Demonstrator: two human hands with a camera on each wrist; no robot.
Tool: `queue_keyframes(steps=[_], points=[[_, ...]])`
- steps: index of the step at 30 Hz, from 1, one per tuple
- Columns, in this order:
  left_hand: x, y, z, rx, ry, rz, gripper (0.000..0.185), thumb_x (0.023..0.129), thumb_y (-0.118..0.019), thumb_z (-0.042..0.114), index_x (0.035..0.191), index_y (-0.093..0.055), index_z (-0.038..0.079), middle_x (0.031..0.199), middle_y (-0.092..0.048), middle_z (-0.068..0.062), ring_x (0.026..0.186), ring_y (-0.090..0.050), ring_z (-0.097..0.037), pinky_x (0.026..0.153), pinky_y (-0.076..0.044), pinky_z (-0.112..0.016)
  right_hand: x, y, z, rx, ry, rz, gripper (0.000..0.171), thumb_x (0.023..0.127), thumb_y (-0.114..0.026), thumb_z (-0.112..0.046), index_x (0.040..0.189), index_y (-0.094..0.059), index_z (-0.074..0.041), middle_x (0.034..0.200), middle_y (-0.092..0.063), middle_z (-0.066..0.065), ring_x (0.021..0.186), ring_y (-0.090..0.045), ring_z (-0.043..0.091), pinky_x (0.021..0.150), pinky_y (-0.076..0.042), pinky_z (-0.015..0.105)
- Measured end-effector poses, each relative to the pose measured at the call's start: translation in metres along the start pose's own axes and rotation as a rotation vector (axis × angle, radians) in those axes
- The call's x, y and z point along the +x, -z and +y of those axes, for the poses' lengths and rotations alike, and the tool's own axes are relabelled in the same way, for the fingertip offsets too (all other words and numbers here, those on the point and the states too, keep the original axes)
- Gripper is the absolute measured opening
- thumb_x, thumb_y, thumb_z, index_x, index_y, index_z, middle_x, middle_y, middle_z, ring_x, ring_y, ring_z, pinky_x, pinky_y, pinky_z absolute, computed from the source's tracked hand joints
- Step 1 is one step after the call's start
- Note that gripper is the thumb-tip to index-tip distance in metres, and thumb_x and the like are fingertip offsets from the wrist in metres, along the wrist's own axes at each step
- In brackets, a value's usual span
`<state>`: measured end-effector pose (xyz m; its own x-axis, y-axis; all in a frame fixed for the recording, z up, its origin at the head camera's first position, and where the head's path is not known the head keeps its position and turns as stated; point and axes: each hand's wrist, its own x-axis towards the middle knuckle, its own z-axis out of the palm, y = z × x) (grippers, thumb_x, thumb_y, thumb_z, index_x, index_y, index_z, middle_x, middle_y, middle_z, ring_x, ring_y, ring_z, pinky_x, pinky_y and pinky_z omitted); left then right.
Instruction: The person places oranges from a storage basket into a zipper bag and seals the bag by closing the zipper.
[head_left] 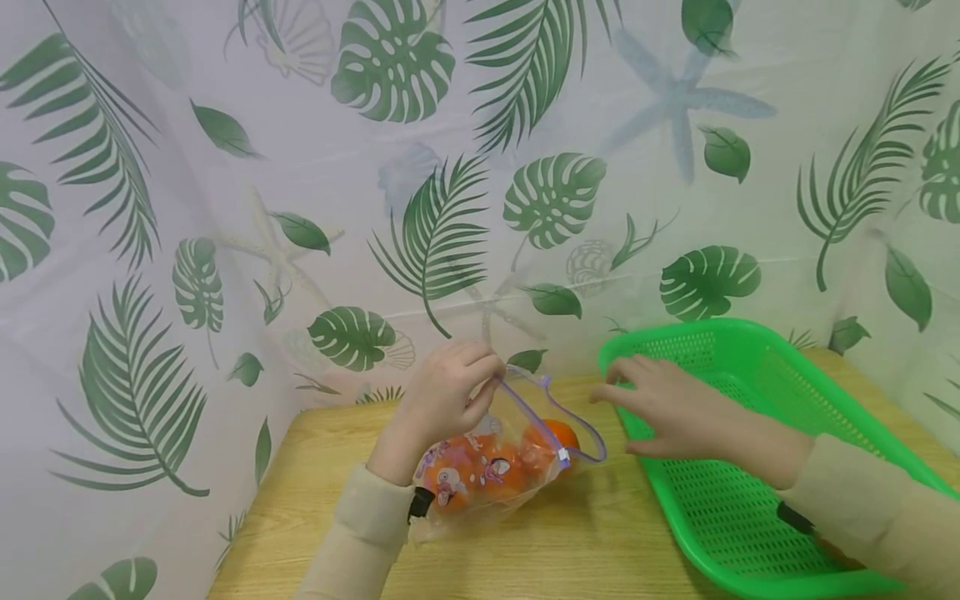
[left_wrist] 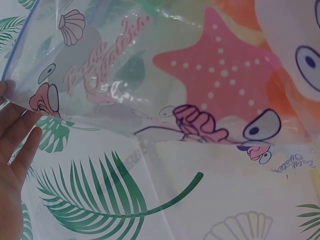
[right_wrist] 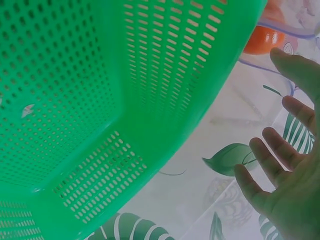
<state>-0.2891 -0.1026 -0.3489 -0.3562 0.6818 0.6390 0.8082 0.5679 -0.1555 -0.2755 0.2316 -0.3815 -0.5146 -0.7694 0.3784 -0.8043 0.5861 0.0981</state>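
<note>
My left hand (head_left: 453, 387) pinches the top edge of a clear zip bag (head_left: 480, 508) with a purple seal and a white slider. Several orange round fruits (head_left: 501, 468) sit inside the bag, which has cartoon prints, among them a pink starfish (left_wrist: 215, 70) in the left wrist view. The bag's mouth gapes toward the right, with one orange fruit (head_left: 562, 435) close to it. My right hand (head_left: 667, 408) hangs over the near-left rim of a green plastic basket (head_left: 678, 517), fingers spread and holding nothing. In the right wrist view, its palm (right_wrist: 295, 200) faces the bag's opening.
The basket stands on the right of the wooden table (head_left: 300, 500), close beside the bag. Part of something brownish (head_left: 836, 554) shows in its near end under my right sleeve. A leaf-printed white sheet (head_left: 480, 275) hangs behind and at the sides.
</note>
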Motion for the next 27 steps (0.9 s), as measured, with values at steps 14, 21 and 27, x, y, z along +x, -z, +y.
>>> queue_keyframes(steps=[14, 21, 27], points=[[0.000, -0.001, 0.000, -0.003, -0.003, 0.004, 0.010, 0.094, -0.066, 0.008, 0.095, -0.074, 0.013, 0.093, -0.074, 0.001, 0.090, -0.071, -0.019, 0.086, -0.058, -0.035, -0.015, 0.006, 0.011, -0.016, -0.011, -0.020, 0.073, 0.067, -0.100, -0.032, 0.131, -0.066, -0.022, 0.122, -0.064, 0.006, 0.107, -0.064, 0.026, 0.087, -0.058, 0.049], [-0.001, -0.001, -0.001, -0.005, -0.003, 0.011, 0.010, 0.094, -0.066, 0.007, 0.094, -0.074, 0.012, 0.093, -0.074, 0.002, 0.090, -0.071, -0.019, 0.085, -0.058, -0.034, -0.019, 0.011, 0.014, -0.037, -0.022, -0.026, 0.070, 0.068, -0.100, -0.033, 0.128, -0.067, -0.021, 0.123, -0.064, 0.008, 0.108, -0.064, 0.028, 0.087, -0.059, 0.050], [-0.002, -0.002, -0.002, -0.009, -0.004, 0.015, 0.010, 0.093, -0.065, 0.007, 0.094, -0.074, 0.012, 0.092, -0.073, 0.002, 0.089, -0.070, -0.019, 0.083, -0.058, -0.034, -0.025, 0.015, 0.015, -0.039, -0.031, -0.039, 0.070, 0.067, -0.100, -0.032, 0.128, -0.067, -0.022, 0.125, -0.064, 0.008, 0.111, -0.064, 0.029, 0.088, -0.059, 0.053]])
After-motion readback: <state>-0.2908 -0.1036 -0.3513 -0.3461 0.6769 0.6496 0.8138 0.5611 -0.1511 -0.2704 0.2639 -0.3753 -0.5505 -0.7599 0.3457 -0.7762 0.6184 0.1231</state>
